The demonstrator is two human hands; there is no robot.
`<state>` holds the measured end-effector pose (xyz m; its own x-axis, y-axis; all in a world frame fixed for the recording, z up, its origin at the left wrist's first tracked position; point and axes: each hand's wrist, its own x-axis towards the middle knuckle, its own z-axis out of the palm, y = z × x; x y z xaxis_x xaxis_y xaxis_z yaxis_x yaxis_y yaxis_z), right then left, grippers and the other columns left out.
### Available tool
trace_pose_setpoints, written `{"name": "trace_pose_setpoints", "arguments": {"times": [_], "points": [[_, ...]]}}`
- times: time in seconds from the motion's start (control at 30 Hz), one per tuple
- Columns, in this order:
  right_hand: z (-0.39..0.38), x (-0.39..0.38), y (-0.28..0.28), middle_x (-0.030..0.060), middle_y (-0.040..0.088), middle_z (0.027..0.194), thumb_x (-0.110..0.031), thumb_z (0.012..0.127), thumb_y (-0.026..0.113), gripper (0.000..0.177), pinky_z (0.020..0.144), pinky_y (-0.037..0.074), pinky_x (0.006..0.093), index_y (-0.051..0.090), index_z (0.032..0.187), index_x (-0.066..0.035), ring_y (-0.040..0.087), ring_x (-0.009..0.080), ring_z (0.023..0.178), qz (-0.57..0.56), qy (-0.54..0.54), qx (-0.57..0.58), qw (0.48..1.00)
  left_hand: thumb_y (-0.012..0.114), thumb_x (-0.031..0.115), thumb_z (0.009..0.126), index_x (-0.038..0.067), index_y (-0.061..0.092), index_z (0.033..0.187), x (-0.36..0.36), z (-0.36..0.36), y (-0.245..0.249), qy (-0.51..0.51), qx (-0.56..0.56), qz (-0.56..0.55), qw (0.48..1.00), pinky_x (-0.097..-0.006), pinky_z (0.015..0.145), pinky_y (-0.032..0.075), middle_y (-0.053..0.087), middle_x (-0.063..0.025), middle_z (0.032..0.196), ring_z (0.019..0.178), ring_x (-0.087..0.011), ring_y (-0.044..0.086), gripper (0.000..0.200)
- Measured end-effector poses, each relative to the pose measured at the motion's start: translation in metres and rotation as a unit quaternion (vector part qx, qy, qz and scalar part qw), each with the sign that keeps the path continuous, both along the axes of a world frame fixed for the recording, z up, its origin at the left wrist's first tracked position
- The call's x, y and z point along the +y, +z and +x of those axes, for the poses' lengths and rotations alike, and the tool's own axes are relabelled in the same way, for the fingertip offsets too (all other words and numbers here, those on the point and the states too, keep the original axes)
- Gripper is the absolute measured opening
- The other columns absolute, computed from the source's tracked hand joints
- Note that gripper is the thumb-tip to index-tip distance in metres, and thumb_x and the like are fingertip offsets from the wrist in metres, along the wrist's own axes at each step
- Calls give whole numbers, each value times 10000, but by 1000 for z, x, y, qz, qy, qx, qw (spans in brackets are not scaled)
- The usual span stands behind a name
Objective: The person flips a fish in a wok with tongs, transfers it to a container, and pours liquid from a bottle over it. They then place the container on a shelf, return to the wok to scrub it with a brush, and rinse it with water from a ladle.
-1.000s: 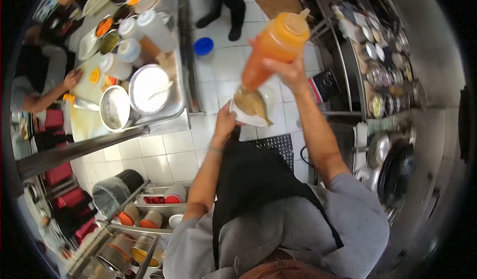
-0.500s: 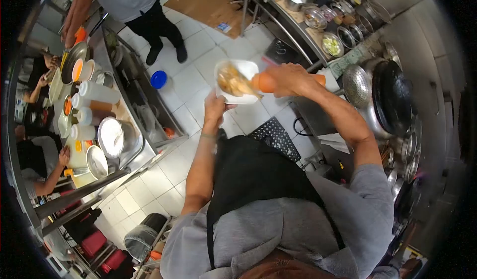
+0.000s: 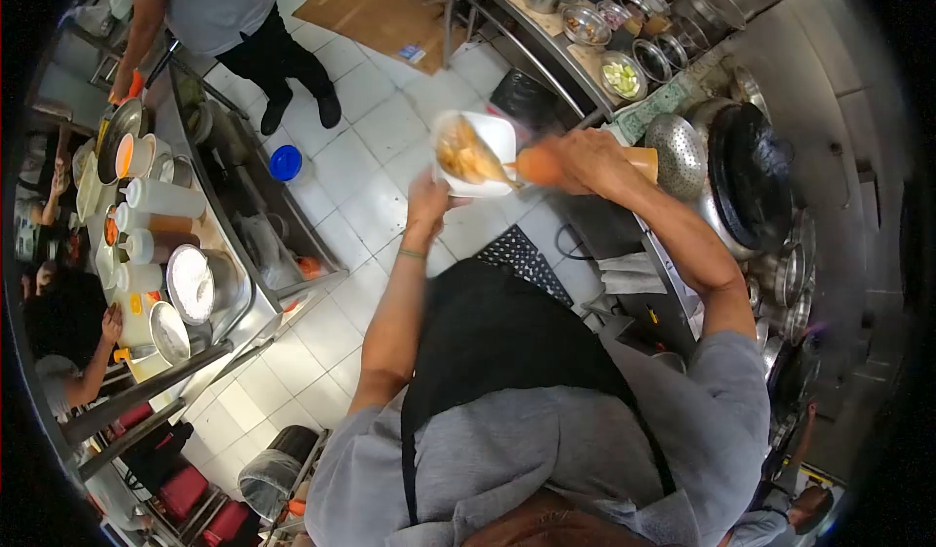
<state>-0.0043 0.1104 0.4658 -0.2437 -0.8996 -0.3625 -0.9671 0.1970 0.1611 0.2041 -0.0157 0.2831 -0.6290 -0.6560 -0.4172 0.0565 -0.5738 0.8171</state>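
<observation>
My left hand [image 3: 427, 204] grips the near left edge of a white food tray [image 3: 500, 137], held up over the floor. In it lies a golden-brown piece of food [image 3: 466, 157], narrowing to a tail-like tip at the lower right. My right hand [image 3: 588, 165] is wrapped around an orange squeeze bottle [image 3: 639, 163], held on its side. The bottle's narrow end points left, right at the tray's right edge and the food. Motion smears the fingers of my right hand and the front of the bottle.
A steel counter on the left carries squeeze bottles [image 3: 166, 198] and a pot of white contents [image 3: 192, 284]. Another person [image 3: 219, 11] stands beyond it. To the right are a wok [image 3: 756, 181] and a perforated ladle [image 3: 675, 155]. A blue-lidded tub [image 3: 285, 163] sits on the floor.
Both hands have shifted slightly right with the tray and the bottle. The bottle's front end still meets the tray's right side. The whole view has swung a little.
</observation>
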Motion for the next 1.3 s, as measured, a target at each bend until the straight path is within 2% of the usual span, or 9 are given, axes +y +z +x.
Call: {"name": "trace_pose_setpoints", "arguments": {"times": [0.23,0.4,0.43,0.5,0.73,0.87,1.03,1.23,1.3], "points": [[5,2,8,190,711,987,-155,761,668,455,795,545,452,610,1208,-91,685,372,956,-28,-112,-46,992,378,-70,821,-84,427,1383,1,11,10,-20,-9,-1,1000,-357,661,662,632,-220,1124,874,-312,714,565],[10,-3,-22,216,669,1139,-312,687,789,645,909,527,423,573,1245,-71,631,395,1084,-131,-88,-294,943,374,-77,828,-48,451,1390,-4,44,0,15,9,16,1000,-352,680,656,641,-187,1150,916,-286,706,568],[-2,-2,-57,172,652,1210,-261,662,843,741,976,504,385,532,1302,-53,642,312,1121,-206,-38,-392,896,369,-78,832,-44,448,1397,-6,55,2,25,5,17,1000,-354,681,656,642,-181,1155,924,-287,704,571],[34,-27,-41,110,650,1204,-90,659,857,760,976,492,350,500,1328,-35,632,200,1097,-201,-87,-503,836,372,-73,830,-47,438,1409,-9,76,-5,68,29,4,997,-350,680,654,639,-186,1148,933,-284,698,584],[179,-161,9,109,661,1128,-101,718,836,650,927,505,345,505,1268,2,650,192,1015,-280,41,-536,796,356,-50,862,-49,407,1433,-21,156,1,134,-35,1,990,-334,677,643,636,-191,1148,908,-275,700,573],[274,-254,0,82,662,1081,-103,716,824,631,884,511,337,514,1259,-19,649,178,984,-229,127,-637,725,356,-49,843,-46,402,1435,-22,181,-55,188,-64,-17,980,-349,653,645,595,-224,1224,884,-291,696,593],[389,-354,-55,75,656,1099,-121,694,841,566,900,513,318,542,1168,-47,638,172,1004,-246,119,-742,612,385,-48,833,-63,416,1420,-25,209,-53,215,-32,12,976,-353,632,645,579,-251,1243,826,-292,705,588],[469,-390,-78,96,652,1117,-153,662,856,646,928,511,343,531,1208,-39,641,200,1028,-214,113,-762,601,398,-51,833,-83,375,1437,-25,221,-63,231,-48,23,972,-382,644,650,503,-275,1352,935,-338,689,605],[483,-406,-124,141,609,1205,-159,652,861,697,973,489,364,517,1244,-30,612,247,1109,-230,138,-723,637,401,-53,832,-92,360,1442,-27,225,-69,227,-47,23,973,-387,653,651,457,-286,1402,944,-351,686,612]]}}
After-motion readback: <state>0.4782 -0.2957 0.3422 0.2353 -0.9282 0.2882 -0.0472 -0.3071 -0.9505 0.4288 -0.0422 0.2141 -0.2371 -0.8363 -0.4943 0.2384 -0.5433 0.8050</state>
